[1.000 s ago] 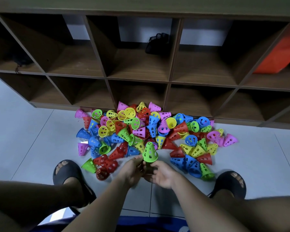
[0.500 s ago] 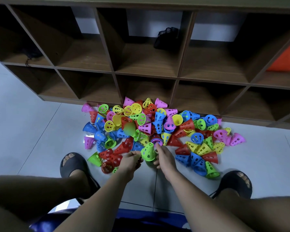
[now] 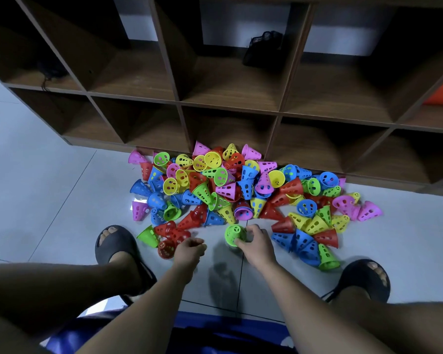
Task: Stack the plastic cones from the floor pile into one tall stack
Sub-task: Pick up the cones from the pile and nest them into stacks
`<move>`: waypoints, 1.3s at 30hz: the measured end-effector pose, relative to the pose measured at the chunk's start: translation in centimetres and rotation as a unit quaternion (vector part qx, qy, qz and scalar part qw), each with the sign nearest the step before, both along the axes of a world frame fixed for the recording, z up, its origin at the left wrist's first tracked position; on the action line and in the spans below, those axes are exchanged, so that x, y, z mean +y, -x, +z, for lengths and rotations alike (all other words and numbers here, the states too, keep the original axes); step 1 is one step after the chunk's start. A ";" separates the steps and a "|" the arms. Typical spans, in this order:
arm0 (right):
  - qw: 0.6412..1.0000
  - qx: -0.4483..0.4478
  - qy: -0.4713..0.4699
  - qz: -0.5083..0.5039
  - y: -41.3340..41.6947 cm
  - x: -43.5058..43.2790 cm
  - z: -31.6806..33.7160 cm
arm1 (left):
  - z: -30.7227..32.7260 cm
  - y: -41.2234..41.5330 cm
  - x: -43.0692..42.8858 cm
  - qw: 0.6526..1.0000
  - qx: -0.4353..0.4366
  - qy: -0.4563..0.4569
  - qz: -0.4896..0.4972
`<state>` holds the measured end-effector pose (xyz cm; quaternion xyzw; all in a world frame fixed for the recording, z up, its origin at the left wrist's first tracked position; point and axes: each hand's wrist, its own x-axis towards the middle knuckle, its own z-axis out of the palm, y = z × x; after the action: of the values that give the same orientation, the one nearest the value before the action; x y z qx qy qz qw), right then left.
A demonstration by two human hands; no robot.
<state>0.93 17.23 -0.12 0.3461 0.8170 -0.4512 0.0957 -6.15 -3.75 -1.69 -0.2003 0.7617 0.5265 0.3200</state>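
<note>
A green cone [image 3: 234, 233] stood narrow end up on the floor [image 3: 62, 200], just in front of the cone pile [image 3: 241, 187]. The right hand [image 3: 257, 245] had its fingers curled round it. The left hand [image 3: 189, 249] hung nearby, fingers loosely curled, holding nothing.

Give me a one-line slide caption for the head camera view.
Right hand grips an upright green perforated plastic cone on the tiled floor before a pile of multicoloured cones; left hand nearby.

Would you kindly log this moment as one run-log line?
right hand grips green cone | left hand holds nothing | pile on floor
</note>
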 end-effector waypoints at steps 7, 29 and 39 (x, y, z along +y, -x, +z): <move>0.993 0.003 0.026 -0.111 -1.2 2.6 -2.6 | -1.8 -0.3 -3.3 0.990 0.016 0.136 0.020; 0.977 -0.113 0.079 -0.161 -4.9 7.5 -6.9 | -0.9 -2.4 -0.1 0.964 -0.243 -0.108 -0.003; 0.969 -0.084 0.104 -0.207 -4.5 7.3 -5.5 | -0.5 -2.5 0.5 0.975 -0.204 -0.088 -0.006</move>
<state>5.46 24.53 -5.63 0.5330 0.6649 -0.5129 0.1040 -3.63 -3.25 -2.14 -0.2700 0.6319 0.5379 0.4883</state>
